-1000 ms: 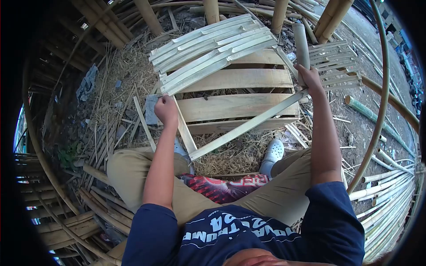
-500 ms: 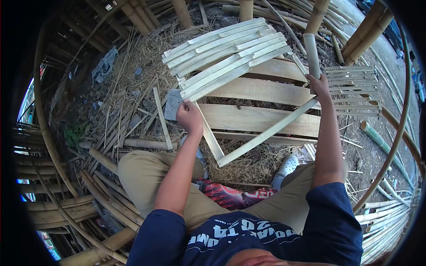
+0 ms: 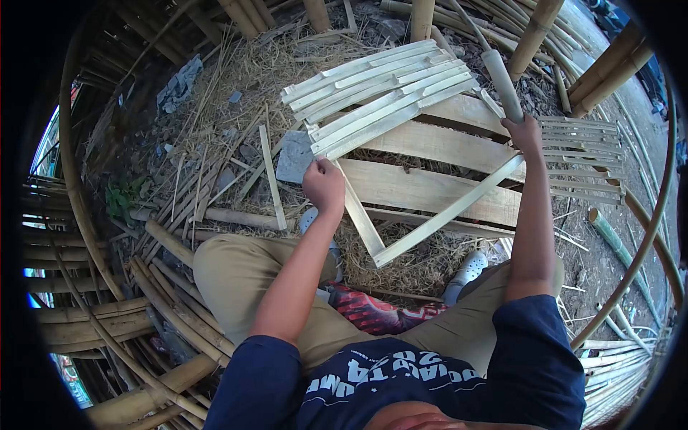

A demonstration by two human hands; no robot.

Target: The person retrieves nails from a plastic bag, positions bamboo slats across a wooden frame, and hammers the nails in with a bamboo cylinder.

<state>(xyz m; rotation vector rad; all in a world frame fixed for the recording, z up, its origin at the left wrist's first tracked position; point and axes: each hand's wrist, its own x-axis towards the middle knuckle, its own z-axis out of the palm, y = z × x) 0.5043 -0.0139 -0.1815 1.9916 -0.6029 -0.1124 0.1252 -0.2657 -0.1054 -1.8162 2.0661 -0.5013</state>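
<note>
My left hand is closed at the lower left corner of a slatted bamboo frame, its fingers pressed on the side strip. Several pale strips lie across the upper part of this frame; its lower part is an open corner of two strips. My right hand is wrapped round the lower end of a bamboo mallet, a thick pale rod tilted up and left, near the frame's right corner. Beneath the frame stands a low bench of wide wooden planks.
To the right lies a second slatted panel. A grey block sits left of the bench. Bamboo posts stand behind, a green bamboo pole lies at right, and bamboo poles lie at lower left.
The view has shifted, so the frame and bench appear further right. The rod in my right hand has tilted to the left at its top. My left hand remains at the frame's corner.
</note>
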